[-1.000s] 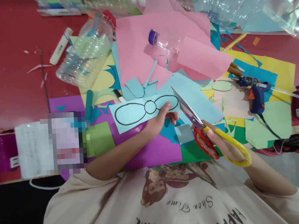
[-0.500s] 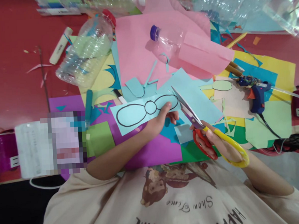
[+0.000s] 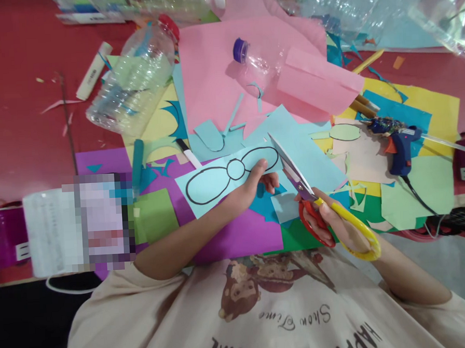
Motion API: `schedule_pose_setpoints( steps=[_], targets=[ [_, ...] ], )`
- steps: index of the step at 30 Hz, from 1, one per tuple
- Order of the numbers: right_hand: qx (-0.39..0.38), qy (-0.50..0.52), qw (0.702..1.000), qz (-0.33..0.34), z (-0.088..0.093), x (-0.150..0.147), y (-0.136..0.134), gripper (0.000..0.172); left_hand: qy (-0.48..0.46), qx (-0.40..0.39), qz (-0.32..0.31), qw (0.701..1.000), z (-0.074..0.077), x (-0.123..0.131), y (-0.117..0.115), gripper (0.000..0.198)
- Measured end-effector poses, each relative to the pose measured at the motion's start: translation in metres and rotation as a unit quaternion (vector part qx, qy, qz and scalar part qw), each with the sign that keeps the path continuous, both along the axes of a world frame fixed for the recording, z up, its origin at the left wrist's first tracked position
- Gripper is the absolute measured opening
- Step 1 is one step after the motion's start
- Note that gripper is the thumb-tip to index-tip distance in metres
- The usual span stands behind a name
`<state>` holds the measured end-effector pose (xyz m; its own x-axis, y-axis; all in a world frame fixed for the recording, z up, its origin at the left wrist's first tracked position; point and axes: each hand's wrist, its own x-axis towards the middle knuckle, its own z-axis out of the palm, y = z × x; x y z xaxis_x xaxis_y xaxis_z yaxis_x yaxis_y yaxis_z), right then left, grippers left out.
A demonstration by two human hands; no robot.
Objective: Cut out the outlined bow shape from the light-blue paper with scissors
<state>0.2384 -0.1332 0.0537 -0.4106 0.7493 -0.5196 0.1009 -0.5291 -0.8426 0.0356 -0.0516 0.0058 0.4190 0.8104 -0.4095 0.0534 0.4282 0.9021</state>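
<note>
My left hand (image 3: 252,187) pinches a light blue paper strip (image 3: 217,182) with a black bow-shaped outline drawn on it, thumb on top near the strip's right end. My right hand (image 3: 334,223) is closed in the red and yellow handles of a pair of scissors (image 3: 307,191). The blades point up and left and meet the right end of the strip. Both hands hover above a layer of coloured paper sheets.
Pink paper (image 3: 215,76), two clear plastic bottles (image 3: 134,80) (image 3: 258,63), a blue glue gun (image 3: 398,139), a black marker (image 3: 186,151) and a white glue stick (image 3: 93,70) lie about on the red table (image 3: 19,117). Purple paper (image 3: 236,236) lies below my left hand.
The blue strip has tilted, its left end dropping a little. The scissors and my right hand have shifted slightly left.
</note>
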Motion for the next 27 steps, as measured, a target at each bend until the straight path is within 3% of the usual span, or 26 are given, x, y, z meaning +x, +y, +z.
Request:
schedule_pose_setpoints(
  steps=[11,27],
  targets=[
    [0.019,-0.011,1.000,0.007,-0.0015,-0.0005,-0.0016,0.036,-0.041,0.008,0.019,0.999,-0.0014,0.0007,0.0000,0.053],
    [0.004,-0.015,1.000,0.017,-0.0011,0.0035,-0.0017,0.044,-0.056,-0.045,0.048,0.996,-0.0034,-0.0004,0.0016,0.055]
  ],
)
